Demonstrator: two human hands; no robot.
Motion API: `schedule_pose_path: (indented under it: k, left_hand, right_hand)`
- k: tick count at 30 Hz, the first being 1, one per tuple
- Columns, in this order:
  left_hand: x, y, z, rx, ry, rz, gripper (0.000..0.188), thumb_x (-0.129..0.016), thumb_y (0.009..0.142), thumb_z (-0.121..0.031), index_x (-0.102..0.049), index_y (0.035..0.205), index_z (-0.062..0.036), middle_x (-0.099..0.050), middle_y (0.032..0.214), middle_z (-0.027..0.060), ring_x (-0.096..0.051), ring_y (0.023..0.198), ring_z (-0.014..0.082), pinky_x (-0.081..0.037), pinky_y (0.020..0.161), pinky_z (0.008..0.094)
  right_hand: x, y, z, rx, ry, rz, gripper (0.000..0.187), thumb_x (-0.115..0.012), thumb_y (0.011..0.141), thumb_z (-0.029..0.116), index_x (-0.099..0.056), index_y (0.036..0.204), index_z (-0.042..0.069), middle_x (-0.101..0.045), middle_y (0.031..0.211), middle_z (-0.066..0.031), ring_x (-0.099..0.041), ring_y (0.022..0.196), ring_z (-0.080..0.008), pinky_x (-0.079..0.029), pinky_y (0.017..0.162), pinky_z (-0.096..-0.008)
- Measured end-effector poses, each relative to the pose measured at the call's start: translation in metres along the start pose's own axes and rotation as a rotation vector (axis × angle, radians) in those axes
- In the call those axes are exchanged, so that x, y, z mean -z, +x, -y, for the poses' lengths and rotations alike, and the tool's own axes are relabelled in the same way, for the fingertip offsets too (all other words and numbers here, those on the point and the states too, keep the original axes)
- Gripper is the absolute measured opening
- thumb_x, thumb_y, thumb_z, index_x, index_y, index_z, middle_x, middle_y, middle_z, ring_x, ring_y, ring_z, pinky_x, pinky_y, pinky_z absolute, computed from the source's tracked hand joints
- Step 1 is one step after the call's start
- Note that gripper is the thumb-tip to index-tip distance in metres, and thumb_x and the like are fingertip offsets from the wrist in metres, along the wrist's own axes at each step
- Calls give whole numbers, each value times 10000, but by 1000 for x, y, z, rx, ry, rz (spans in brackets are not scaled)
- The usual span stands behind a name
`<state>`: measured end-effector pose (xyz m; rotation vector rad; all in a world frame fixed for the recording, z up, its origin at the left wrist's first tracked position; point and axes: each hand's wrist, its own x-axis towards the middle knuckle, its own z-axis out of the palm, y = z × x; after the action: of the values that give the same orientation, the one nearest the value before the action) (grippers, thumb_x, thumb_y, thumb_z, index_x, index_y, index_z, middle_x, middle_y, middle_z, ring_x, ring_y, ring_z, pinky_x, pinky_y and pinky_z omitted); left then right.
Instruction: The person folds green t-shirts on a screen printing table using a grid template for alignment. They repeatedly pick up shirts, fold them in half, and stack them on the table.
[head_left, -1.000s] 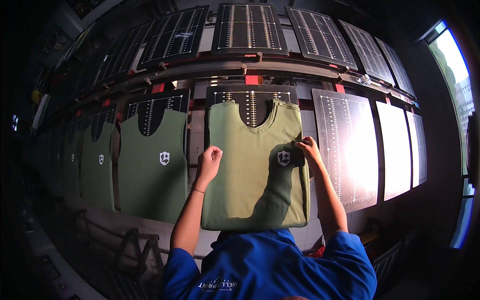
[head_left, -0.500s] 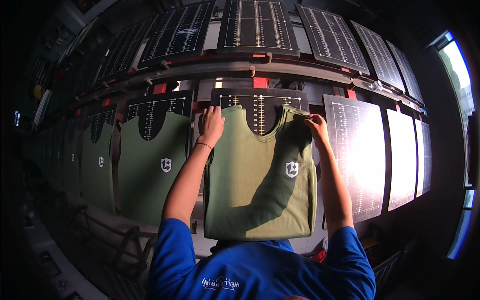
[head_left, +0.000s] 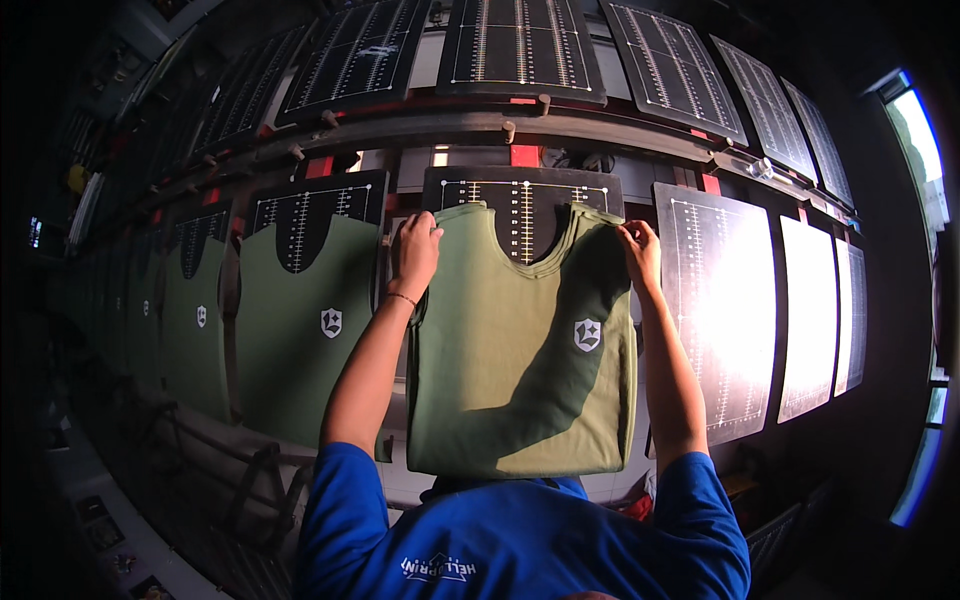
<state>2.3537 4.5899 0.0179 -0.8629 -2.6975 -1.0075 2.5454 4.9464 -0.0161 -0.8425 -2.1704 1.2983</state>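
Note:
A green shirt [head_left: 500, 350] with a wide neckline and a small white shield emblem lies over a black printing board [head_left: 525, 178] in front of me. The board's ruled white and yellow marks show inside the neckline and above the shoulders. My left hand [head_left: 418, 250] has its fingers curled on the left shoulder edge, gripping the fabric. At the right shoulder corner, my right hand [head_left: 641, 250] pinches the cloth between thumb and fingers. Several layers of fabric show at the neckline and shoulders. My right arm's shadow falls across the shirt front.
To the left, more green shirts [head_left: 290, 350] with the same emblem lie on a row of boards. Bare boards [head_left: 715, 310] stand to the right, shining with glare. Beyond a metal rail [head_left: 440, 130] with pegs runs another row of ruled black boards [head_left: 520, 50].
My left hand's fingers, earlier stretched over the shoulder, are now curled in on the cloth. The right hand keeps its pinch, and the shirt's shoulders sit slightly farther out.

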Motion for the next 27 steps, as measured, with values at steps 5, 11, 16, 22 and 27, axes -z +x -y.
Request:
schedule_pose_path:
  k: [5, 11, 16, 22, 27]
  left_hand:
    - [11, 5, -4, 131, -261, -126, 175, -588, 896, -124, -461, 880, -5, -536, 807, 178, -524, 762, 369, -427, 688, 419]
    - [-8, 11, 24, 164, -221, -129, 176, -560, 927, -146, -452, 896, -11, -519, 794, 165, -513, 754, 355, -429, 703, 406]
    - [-12, 26, 25, 152, -258, -137, 156, -542, 938, -136, -444, 907, -20, -507, 805, 158, -512, 760, 353, -431, 716, 407]
    - [-21, 28, 26, 196, -221, -206, 152, -528, 948, -135, -424, 923, -28, -519, 814, 176, -526, 790, 393, -432, 718, 425]
    - [-36, 19, 37, 214, -157, -122, 157, -519, 951, -141, -422, 932, -20, -531, 835, 192, -540, 810, 415, -430, 717, 450]
  right_hand:
    - [3, 5, 12, 69, 40, -63, 266, -699, 861, 276, -639, 937, 29, -635, 770, -74, -565, 718, -140, -454, 678, -287]
    - [-2, 13, -6, 75, -10, -107, 325, -688, 868, 323, -633, 970, 19, -631, 810, -119, -578, 758, -188, -458, 717, -321]
    - [-5, 19, -3, 122, -102, -142, 256, -697, 860, 235, -625, 965, 13, -624, 821, -121, -579, 751, -202, -458, 716, -319]
    - [-11, 22, 16, 206, -95, -203, 171, -672, 861, 166, -632, 937, 19, -643, 856, -139, -616, 778, -270, -463, 723, -353]
    - [-19, 23, -8, 130, -170, -192, 193, -688, 843, 201, -647, 911, 25, -631, 829, -119, -585, 760, -239, -453, 695, -340]
